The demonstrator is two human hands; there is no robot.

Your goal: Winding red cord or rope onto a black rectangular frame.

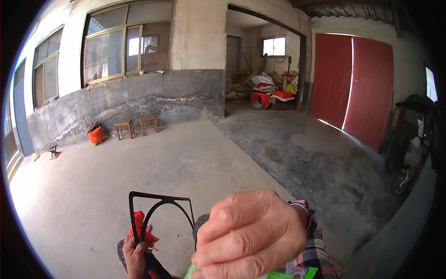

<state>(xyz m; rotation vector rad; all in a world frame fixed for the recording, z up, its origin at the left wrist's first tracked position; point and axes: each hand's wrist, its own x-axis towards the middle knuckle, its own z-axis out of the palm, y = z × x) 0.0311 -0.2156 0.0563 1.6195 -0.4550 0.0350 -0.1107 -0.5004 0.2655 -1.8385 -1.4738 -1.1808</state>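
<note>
My left hand (134,256), low and left of centre, grips the lower left side of a thin black frame (160,196). The frame has a squared outline with an arch inside it, and its lower part drops behind my hand and dark clothing. A bundle of red strands (139,223) hangs at the frame's left side, against my left fingers. Close up and large, my right hand (251,235) is bent with its fingertips pinched together at the lower edge. They close on a green and white wrapper (278,275), mostly hidden by the hand and cut off by the picture's edge.
Two wooden stools (124,129) and an orange bag (95,134) stand by the far wall. A low stool (53,151) is farther left. Sacks and red containers (260,99) fill a doorway. Red double doors (351,83) and a parked motorbike (409,162) are at right.
</note>
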